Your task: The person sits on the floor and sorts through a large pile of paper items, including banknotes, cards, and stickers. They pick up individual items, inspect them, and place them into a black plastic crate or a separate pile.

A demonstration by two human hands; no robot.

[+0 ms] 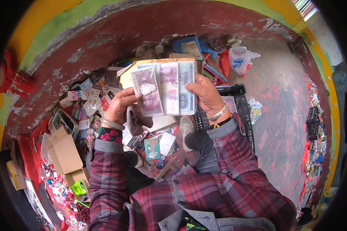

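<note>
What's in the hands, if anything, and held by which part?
Banknote-like packs, overlapping side by side: the left hand grips the left edge, the right hand the right edge, thumb on top. A greyish cloth hangs at the left hand.

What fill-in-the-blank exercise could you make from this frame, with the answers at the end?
1. The printed notes are held between the left hand and the ____ hand.
2. The plastic crate on the floor is ____ in colour.
3. The open cardboard box lies on the ____ side of the picture.
4. Both sleeves end in cuffs coloured ____.

Missing words: right; black; left; grey.
</note>
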